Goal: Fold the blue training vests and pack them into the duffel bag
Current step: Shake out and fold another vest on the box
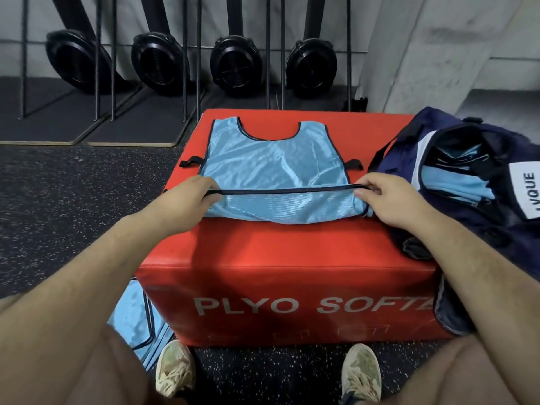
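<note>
Thighs (73, 369) apart before plyo box (263, 244); pinching vest (263, 159) hem corners with left hand (187, 200) and right hand (388, 197). Risk: skewed fold from uneven pull.

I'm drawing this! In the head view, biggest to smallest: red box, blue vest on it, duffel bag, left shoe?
Red box, largest.
Duffel bag, though the frame edge cuts it off.
Blue vest, nearly the bag's size.
Left shoe, smallest, even though nearer the camera.
</note>
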Demonstrator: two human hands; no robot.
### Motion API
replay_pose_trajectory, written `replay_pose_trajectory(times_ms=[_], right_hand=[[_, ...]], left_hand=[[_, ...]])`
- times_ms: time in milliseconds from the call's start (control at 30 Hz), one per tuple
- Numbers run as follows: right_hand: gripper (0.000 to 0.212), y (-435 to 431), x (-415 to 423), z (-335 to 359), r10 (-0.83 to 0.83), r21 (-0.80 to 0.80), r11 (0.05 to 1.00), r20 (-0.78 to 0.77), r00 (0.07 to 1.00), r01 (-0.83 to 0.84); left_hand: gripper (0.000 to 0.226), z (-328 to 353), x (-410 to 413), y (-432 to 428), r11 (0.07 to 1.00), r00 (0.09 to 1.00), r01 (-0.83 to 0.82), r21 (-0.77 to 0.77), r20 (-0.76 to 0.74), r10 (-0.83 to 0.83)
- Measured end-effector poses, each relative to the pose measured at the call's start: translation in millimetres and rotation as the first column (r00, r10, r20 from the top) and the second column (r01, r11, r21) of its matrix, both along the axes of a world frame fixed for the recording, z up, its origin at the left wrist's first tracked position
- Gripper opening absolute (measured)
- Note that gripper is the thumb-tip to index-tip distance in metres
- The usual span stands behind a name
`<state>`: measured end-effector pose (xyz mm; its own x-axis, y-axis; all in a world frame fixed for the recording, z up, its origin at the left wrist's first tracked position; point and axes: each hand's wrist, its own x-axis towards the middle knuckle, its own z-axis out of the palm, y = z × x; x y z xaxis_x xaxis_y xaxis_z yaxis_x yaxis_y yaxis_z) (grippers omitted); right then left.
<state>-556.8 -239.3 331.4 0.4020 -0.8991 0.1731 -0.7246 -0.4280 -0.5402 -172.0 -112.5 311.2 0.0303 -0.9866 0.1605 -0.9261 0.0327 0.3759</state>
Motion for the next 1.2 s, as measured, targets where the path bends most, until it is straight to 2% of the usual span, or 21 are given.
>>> replay_pose_trajectory(times_ms=[67, 167, 333, 533, 633, 733, 967, 1100, 1200], right_hand=[[0.004, -1, -2, 1, -0.051, -0.007, 0.999, 0.067, 0.996, 0.052], [0.004, -3, -5, 5, -0.101, -0.012, 0.995, 0.083, 0.991, 0.103], [0.005, -4, -9, 14, -0.091, -0.008, 0.996, 0.134, 0.987, 0.093], [0.001, -2, -15, 23, -0.076, -0.031, 0.996, 0.188, 0.979, 0.084], [0.002, 2, -16, 30, -0.063, -0.036, 0.997, 0.215, 0.974, 0.073], [0.004, 11, -17, 42, -0.031, -0.039, 0.998, 0.249, 0.968, 0.042], [0.012, 33, -29, 73, 0.05, 0.058, 0.996, 0.198, 0.979, -0.063], [0.01, 50, -37, 93, 0.094, 0.143, 0.98, 0.298, 0.95, -0.141], [0.009, 50, -36, 99, 0.066, 0.145, 0.982, 0.332, 0.941, -0.12]], left_hand=[[0.017, 5, -1, 0, 1.0, 0.999, -0.013, -0.012, -0.043, 0.012], [0.027, 14, 5, 3, 0.997, 0.979, -0.077, 0.008, -0.191, 0.077], [0.026, 25, 22, 9, 0.995, 0.984, -0.1, 0.03, -0.148, 0.104], [0.019, 34, 32, 15, 0.979, 0.89, -0.201, -0.043, -0.426, 0.164], [0.016, 46, 29, 19, 0.973, 0.86, -0.213, -0.084, -0.49, 0.146], [0.01, 60, 29, 26, 0.974, 0.868, -0.205, -0.099, -0.479, 0.134], [0.017, 94, 35, 54, 0.986, 0.898, -0.145, -0.077, -0.43, 0.098], [0.015, 106, 36, 68, 0.99, 0.861, -0.085, -0.113, -0.508, 0.016], [0.017, 109, 36, 69, 0.988, 0.867, -0.131, -0.079, -0.492, 0.075]])
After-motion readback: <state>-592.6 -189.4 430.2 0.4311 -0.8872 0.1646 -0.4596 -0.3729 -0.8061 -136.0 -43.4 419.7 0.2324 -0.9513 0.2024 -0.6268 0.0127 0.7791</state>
